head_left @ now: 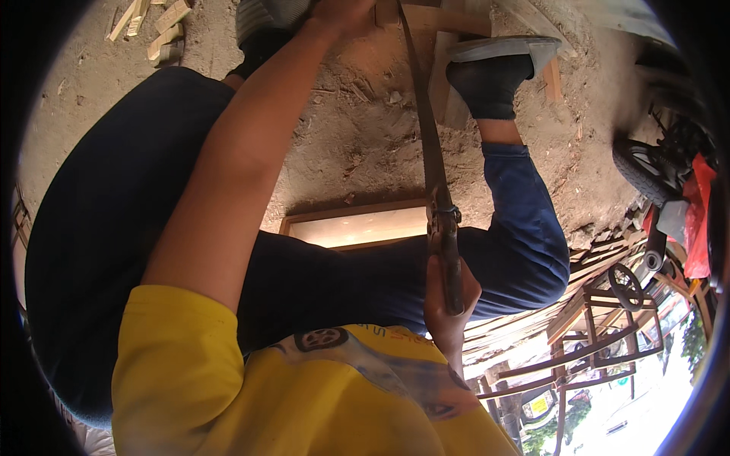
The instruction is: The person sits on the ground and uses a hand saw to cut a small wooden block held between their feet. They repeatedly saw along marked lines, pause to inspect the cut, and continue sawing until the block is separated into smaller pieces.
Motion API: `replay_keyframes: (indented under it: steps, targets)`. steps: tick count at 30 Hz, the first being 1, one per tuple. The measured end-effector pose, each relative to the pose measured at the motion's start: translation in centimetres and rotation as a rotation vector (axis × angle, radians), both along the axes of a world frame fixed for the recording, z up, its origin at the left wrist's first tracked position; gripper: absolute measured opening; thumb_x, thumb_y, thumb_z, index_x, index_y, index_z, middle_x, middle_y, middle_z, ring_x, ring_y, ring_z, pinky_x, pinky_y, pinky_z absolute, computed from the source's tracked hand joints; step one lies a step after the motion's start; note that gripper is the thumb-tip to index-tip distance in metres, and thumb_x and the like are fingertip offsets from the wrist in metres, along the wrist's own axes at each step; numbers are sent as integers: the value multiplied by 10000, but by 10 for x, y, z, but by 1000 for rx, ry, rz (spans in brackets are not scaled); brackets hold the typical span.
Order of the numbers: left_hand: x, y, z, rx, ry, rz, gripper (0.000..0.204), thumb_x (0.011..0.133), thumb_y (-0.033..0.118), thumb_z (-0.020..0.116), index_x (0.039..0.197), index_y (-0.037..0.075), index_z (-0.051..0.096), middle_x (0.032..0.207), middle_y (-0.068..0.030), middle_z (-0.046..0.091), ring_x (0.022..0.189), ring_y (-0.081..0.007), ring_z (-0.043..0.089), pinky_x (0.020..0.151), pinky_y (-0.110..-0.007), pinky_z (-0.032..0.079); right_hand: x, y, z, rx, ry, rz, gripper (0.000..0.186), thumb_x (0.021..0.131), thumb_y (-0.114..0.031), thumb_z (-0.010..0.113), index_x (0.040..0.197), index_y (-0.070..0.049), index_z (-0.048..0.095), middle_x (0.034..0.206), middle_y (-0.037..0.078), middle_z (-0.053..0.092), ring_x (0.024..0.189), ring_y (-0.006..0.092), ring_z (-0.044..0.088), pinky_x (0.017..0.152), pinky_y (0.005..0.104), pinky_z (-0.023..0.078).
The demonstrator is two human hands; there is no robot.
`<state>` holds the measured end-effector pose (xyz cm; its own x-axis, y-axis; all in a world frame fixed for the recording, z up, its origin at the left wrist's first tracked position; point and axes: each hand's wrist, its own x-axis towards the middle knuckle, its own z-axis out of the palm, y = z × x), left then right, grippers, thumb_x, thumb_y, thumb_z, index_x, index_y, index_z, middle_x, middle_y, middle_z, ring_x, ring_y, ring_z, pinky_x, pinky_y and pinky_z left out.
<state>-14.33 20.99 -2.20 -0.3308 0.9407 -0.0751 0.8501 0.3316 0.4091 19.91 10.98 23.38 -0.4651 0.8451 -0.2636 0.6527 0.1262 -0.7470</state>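
Head view: one saw [430,144] crossing one wood bar [458,23], no finished cut showing

Right hand [468,295]: the fingers are wrapping around the saw's dark handle and gripping it. The blade is extending forward from these fingers, its far end running out of view at the upper edge. Left hand [346,14]: the fingers are lying at the upper edge, just left of the blade and near the bar; being partly cut off, they are not revealing whether they are open or closed. The bar is lying well forward of the right fingers and just to the right of the left ones.

Progress: the blade is lining up across the bar, so the set-up is appearing complete. No separated end is showing beside the blade, and the cutting is seemingly remaining unfinished; the depth of any cut, and whether the teeth are touching, cannot be told.

Count: two hands are showing, with one saw and one bar between them. Two feet are flanking the blade: the left foot [262,49] just left of the left fingers, the right foot [490,87] forward and right of the right fingers. One shallow wooden frame [357,226] is lying forward-left of the right fingers. At least five wood blocks [173,15] are lying well left of the left fingers. One tyre [646,171] is standing far right of the right fingers.
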Motion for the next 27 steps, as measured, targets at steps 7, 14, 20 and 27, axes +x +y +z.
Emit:
replay_keyframes:
  steps: [7,14,20,27]
  targets:
    - [4,-8,17,-212,-126,0,330,757,369,703,857,55,676,919,-201,676,891,-379,650,772,-492,522,-65,38,-34,-274,63,-46,91,892,-17,589,828,45,571,591,32,528,555,54,482,467,265,373]
    - [-5,8,6,-214,-94,-46,373,774,367,675,926,27,678,919,-209,676,877,-377,657,761,-489,527,-35,23,-29,-86,52,17,74,866,30,587,797,28,559,566,41,496,536,50,440,467,267,373]
    - [-10,6,-12,-90,-33,-4,372,830,362,625,930,7,677,866,-194,691,783,-380,669,716,-512,534,-34,7,-8,-96,62,-39,102,869,10,607,781,23,557,552,59,485,522,66,433,464,284,393]
    - [-2,8,14,-197,-74,-104,354,872,348,597,916,1,654,800,-206,671,783,-380,667,707,-508,534,-72,50,-39,-154,82,-60,137,878,-35,633,780,22,556,550,45,460,522,53,399,455,289,344]
